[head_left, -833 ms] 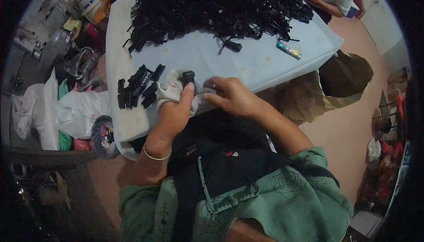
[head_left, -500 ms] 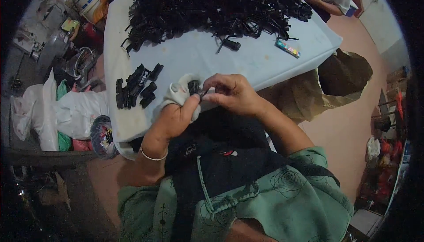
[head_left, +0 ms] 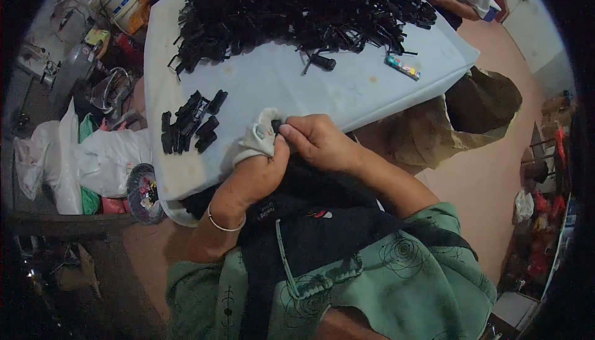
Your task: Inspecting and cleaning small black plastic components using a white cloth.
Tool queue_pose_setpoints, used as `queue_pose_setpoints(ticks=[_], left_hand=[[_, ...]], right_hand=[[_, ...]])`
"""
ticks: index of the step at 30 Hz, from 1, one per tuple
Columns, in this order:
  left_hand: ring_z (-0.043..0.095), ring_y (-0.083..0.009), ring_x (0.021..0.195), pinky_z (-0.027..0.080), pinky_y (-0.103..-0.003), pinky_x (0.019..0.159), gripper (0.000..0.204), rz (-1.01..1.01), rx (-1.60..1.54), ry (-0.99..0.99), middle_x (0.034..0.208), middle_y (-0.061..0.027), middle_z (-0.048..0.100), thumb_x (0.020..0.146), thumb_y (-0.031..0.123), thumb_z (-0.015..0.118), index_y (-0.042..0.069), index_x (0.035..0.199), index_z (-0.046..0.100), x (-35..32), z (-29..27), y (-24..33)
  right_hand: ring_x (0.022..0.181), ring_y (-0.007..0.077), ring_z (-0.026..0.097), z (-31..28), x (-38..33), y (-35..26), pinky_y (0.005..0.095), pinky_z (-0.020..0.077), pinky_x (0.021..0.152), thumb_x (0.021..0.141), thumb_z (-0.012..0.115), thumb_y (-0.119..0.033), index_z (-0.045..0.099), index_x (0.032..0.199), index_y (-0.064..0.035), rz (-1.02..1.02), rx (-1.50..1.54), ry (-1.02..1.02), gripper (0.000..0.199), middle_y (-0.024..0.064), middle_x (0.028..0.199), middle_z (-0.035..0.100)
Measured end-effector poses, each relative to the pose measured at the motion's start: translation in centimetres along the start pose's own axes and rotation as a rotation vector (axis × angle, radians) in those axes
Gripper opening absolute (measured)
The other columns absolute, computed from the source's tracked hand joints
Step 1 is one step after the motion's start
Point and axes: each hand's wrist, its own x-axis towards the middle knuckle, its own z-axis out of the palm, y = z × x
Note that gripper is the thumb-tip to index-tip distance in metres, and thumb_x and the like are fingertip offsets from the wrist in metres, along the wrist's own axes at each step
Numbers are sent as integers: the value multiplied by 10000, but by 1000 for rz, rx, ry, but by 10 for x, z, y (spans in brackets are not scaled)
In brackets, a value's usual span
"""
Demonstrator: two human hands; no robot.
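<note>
My left hand (head_left: 257, 176) grips a white cloth (head_left: 260, 138) at the table's (head_left: 347, 95) near edge; my right hand (head_left: 316, 141) pinches a small black part (head_left: 276, 125) against it. Finished black pieces (head_left: 189, 123) lie left, a big black heap (head_left: 297, 8) beyond.

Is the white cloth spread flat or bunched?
Bunched: the cloth is crumpled in the left hand at the table edge.

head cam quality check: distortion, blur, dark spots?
Head view: strong fisheye, the white table edges bow, black vignette at the corners; left hand and right hand fairly sharp, though the small dark piece they pinch is unreadable; floor clutter at left dim.
</note>
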Motion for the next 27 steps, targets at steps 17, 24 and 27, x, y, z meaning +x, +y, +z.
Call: queue_pose_setpoints(ticks=[17,24,27], left_hand=[[570,-257,829,455,-339,726,240,-192,243,143,931,-137,576,840,172,479,20,1015,539,13,-40,-4],[581,-150,754,470,-246,607,195,-758,-1373,-171,878,-50,602,864,138,458,35,989,566,14,-13,-20],[567,-121,696,463,-237,580,161,-579,-1180,-164,857,-49,596,849,91,485,32,978,562,12,-9,-15]], right_hand=[[622,331,562,-46,24,40,388,446,563,717,559,-65,521,975,-44,75,-477,297,262,148,671,565],[615,255,563,-29,3,8,321,445,547,717,574,-17,517,1032,-67,-390,-323,24,323,108,724,553],[586,190,527,-29,1,3,293,433,541,717,607,-39,524,1012,-54,-362,-252,43,307,76,741,542]])
